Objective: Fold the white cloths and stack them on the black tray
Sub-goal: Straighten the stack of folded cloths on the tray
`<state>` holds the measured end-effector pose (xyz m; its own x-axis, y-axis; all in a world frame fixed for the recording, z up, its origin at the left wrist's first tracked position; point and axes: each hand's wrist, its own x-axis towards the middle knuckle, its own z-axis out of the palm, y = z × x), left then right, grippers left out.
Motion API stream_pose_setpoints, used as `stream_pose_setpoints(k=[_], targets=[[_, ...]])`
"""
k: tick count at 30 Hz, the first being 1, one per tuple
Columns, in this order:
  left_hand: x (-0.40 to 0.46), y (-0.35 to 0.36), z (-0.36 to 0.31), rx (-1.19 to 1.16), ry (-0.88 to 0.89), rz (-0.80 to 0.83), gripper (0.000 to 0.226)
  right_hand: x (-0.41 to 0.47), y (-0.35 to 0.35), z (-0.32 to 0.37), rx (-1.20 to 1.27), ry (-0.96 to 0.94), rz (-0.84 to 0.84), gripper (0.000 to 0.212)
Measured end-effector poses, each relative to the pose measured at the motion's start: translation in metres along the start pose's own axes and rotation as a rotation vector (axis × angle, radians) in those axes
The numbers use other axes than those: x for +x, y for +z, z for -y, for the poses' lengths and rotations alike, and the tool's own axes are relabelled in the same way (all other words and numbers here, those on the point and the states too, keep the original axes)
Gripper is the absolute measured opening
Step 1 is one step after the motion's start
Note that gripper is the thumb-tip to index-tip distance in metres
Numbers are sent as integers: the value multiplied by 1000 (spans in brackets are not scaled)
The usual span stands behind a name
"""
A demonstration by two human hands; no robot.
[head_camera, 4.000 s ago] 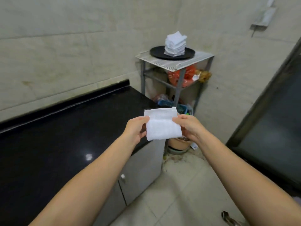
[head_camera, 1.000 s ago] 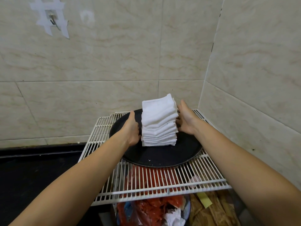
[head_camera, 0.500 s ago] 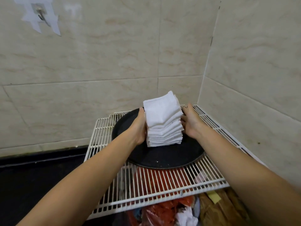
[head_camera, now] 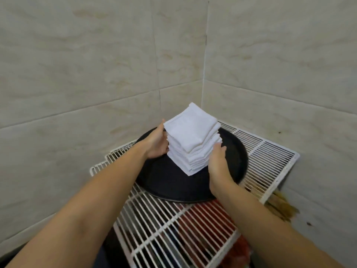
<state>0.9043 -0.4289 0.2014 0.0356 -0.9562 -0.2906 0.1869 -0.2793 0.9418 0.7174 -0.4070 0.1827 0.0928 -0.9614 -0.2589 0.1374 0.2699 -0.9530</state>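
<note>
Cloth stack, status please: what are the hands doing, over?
Left hand and right hand flat against opposite sides of cloth stack. Stack sits on black tray, slightly uneven. Nothing in the way.

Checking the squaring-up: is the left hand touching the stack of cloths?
Touching. The head view shows the left hand pressed flat against the stack of cloths, no gap visible.

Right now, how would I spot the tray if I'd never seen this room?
Find the corner where the two tiled walls meet; a white wire rack stands there. On it lies the black tray, round and flat, the only dark thing on the rack, bearing a stack of white cloths.
</note>
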Motion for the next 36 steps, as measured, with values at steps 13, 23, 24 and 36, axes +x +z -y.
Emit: stream_pose_setpoints(k=[13, 23, 24, 36], targets=[[10, -12, -25, 28, -117, 423, 76, 6, 72, 16, -18, -149, -444, 55], [16, -7, -35, 4, -97, 408, 75, -1, 53, 4, -5, -204, -429, 53], [19, -4, -36, 11, -93, 390, 73, -3, 53, 1, -3, -207, -424, 53], [13, 27, -40, 173, -68, 342, 69, 5, 65, -5, 2, -230, -428, 57]])
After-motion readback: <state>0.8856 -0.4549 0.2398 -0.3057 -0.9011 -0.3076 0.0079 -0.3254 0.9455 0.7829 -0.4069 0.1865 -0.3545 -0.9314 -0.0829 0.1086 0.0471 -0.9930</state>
